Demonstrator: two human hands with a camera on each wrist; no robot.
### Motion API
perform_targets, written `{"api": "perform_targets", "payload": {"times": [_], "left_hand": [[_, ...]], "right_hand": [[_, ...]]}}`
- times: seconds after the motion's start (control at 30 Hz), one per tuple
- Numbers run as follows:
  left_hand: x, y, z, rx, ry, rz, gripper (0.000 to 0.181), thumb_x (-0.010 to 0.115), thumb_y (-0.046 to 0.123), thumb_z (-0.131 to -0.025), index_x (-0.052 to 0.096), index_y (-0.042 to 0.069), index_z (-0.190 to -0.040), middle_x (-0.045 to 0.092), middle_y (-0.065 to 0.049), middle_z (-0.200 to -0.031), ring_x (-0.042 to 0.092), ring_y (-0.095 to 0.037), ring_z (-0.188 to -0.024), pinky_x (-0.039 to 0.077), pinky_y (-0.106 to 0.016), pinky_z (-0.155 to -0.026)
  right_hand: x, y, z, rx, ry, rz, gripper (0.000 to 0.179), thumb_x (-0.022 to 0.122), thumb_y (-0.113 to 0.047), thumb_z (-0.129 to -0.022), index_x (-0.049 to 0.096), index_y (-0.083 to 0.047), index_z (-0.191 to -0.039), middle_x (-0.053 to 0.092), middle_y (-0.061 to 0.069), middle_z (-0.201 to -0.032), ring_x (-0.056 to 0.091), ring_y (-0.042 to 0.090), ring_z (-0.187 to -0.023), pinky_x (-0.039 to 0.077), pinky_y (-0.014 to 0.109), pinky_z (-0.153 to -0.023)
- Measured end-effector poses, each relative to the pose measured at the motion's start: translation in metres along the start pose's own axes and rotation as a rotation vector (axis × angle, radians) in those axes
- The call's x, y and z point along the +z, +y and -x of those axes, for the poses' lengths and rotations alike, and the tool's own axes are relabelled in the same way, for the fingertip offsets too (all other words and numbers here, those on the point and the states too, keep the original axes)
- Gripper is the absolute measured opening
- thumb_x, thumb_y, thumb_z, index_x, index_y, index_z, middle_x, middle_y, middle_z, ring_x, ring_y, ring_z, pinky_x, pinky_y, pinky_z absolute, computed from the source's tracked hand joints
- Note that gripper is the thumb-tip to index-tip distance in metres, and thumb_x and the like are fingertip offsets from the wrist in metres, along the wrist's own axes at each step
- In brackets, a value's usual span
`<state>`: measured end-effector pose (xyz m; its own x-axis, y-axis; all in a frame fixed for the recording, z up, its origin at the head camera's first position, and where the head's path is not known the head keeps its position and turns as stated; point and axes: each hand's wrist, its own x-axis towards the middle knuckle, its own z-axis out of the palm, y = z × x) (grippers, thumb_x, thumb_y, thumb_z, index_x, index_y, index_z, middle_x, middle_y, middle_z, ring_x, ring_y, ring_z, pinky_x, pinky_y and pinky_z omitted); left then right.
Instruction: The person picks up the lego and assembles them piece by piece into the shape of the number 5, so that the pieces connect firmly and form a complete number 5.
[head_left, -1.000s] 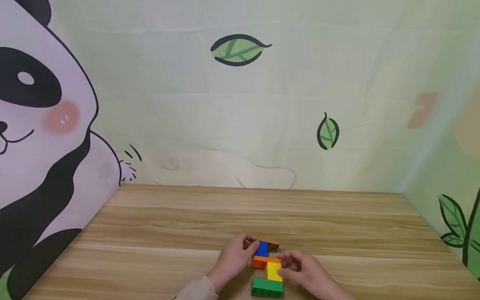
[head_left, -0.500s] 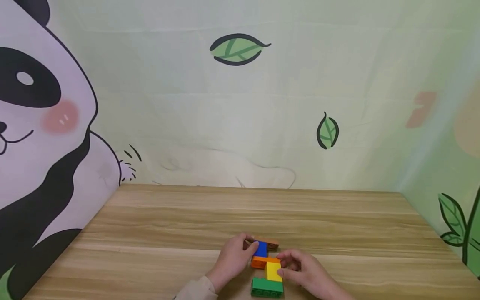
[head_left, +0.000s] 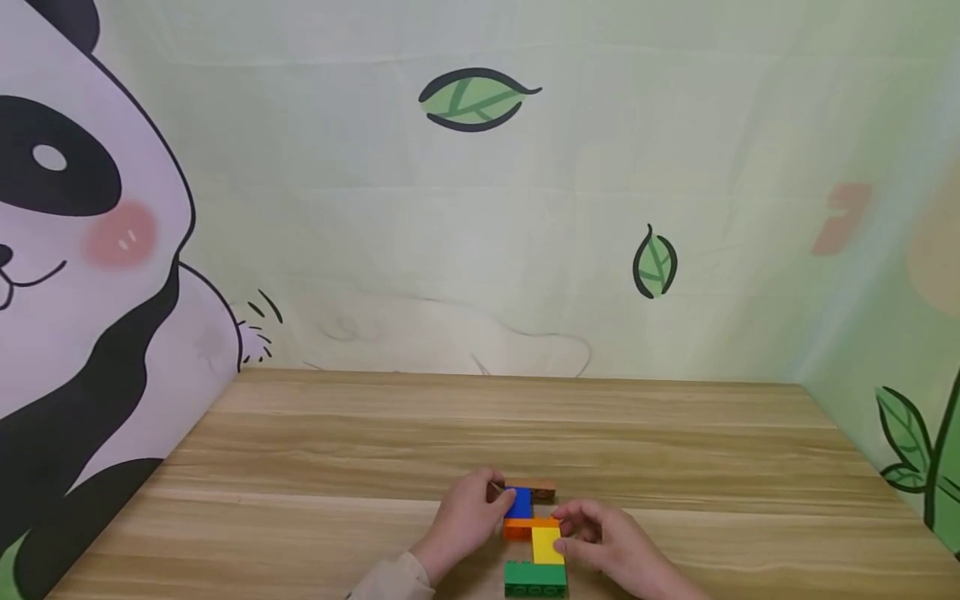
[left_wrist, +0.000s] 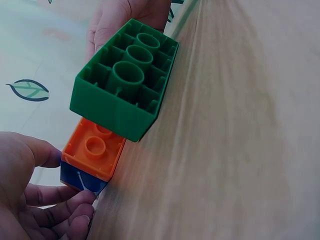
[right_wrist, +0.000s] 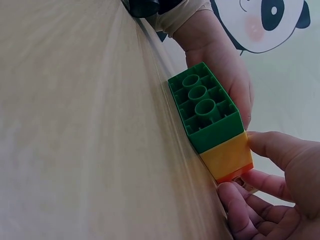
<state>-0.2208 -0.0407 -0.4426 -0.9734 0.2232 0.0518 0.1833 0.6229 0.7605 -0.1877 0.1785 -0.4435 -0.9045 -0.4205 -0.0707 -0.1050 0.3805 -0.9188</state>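
A zigzag row of building blocks stands on the table: brown (head_left: 543, 491) at the far end, then blue (head_left: 519, 504), orange (head_left: 517, 530), yellow (head_left: 547, 546) and green (head_left: 535, 577) nearest. My left hand (head_left: 467, 515) pinches the blue block from the left, its thumb on the near side. From the right, my right hand (head_left: 617, 546) holds the yellow block, thumb against its side and fingers by the orange one. The green block (left_wrist: 122, 80) shows its hollow tubed underside toward the left wrist view, where an orange block (left_wrist: 95, 147) sits beyond it.
The wooden table (head_left: 360, 442) reaches back to a pale printed cloth (head_left: 337, 208) with leaf drawings. A panda picture (head_left: 150, 208) covers the cloth at left. A dark round object (right_wrist: 144, 6) shows at the top of the right wrist view.
The row of blocks has turned slightly and come a little nearer, so it lies straighter. Both hands keep their grips and have hardly moved.
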Motion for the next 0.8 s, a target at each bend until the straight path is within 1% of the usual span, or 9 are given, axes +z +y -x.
{"api": "perform_targets", "payload": {"times": [0.13, 0.23, 0.37, 0.5, 0.63, 0.8], "left_hand": [[-0.001, -0.001, -0.001, -0.006, -0.005, 0.006, 0.026, 0.063, 0.026, -0.092, 0.064, 0.003, -0.106, 0.066, -0.005, -0.091, 0.055, -0.015, -0.078, 0.048, -0.033, -0.067], [-0.003, -0.002, -0.001, -0.017, -0.011, 0.031, 0.026, 0.063, 0.025, -0.092, 0.064, 0.004, -0.107, 0.066, -0.005, -0.091, 0.057, -0.015, -0.079, 0.049, -0.034, -0.068], [-0.005, -0.002, -0.003, -0.014, -0.008, 0.055, 0.026, 0.063, 0.023, -0.092, 0.065, 0.003, -0.108, 0.066, -0.006, -0.091, 0.057, -0.016, -0.08, 0.049, -0.034, -0.068], [-0.006, -0.002, -0.004, -0.004, -0.011, 0.065, 0.025, 0.063, 0.022, -0.092, 0.065, 0.003, -0.107, 0.066, -0.005, -0.089, 0.056, -0.015, -0.078, 0.048, -0.031, -0.066], [-0.007, -0.003, -0.004, -0.008, -0.036, 0.11, 0.023, 0.06, 0.021, -0.093, 0.064, 0.003, -0.107, 0.065, -0.003, -0.086, 0.055, -0.014, -0.075, 0.047, -0.028, -0.062], [-0.014, -0.003, -0.007, 0.021, -0.051, 0.133, 0.026, 0.057, 0.021, -0.095, 0.062, 0.001, -0.112, 0.064, -0.003, -0.086, 0.055, -0.015, -0.075, 0.046, -0.024, -0.06]], "right_hand": [[0.0, -0.001, 0.0, 0.0, -0.01, 0.007, 0.04, 0.067, -0.024, -0.09, 0.058, 0.0, -0.121, 0.064, 0.009, -0.103, 0.054, 0.009, -0.074, 0.046, 0.022, -0.052], [-0.001, -0.002, -0.001, 0.006, -0.015, 0.012, 0.041, 0.067, -0.025, -0.09, 0.058, -0.001, -0.122, 0.064, 0.008, -0.103, 0.055, 0.01, -0.075, 0.047, 0.023, -0.053], [-0.004, -0.003, -0.001, 0.012, -0.016, 0.013, 0.041, 0.067, -0.025, -0.09, 0.058, -0.001, -0.122, 0.065, 0.008, -0.104, 0.056, 0.012, -0.077, 0.048, 0.024, -0.055], [-0.007, -0.002, 0.001, -0.008, -0.021, 0.003, 0.04, 0.064, -0.023, -0.092, 0.057, 0.001, -0.123, 0.065, 0.011, -0.106, 0.056, 0.012, -0.078, 0.049, 0.025, -0.055], [-0.01, 0.0, 0.003, -0.021, -0.02, -0.005, 0.039, 0.061, -0.021, -0.094, 0.055, 0.003, -0.124, 0.065, 0.013, -0.107, 0.056, 0.01, -0.078, 0.049, 0.024, -0.056], [-0.018, -0.001, 0.006, -0.069, -0.009, 0.05, 0.039, 0.059, -0.02, -0.095, 0.055, 0.005, -0.124, 0.065, 0.016, -0.108, 0.057, 0.008, -0.078, 0.051, 0.025, -0.058]]}}
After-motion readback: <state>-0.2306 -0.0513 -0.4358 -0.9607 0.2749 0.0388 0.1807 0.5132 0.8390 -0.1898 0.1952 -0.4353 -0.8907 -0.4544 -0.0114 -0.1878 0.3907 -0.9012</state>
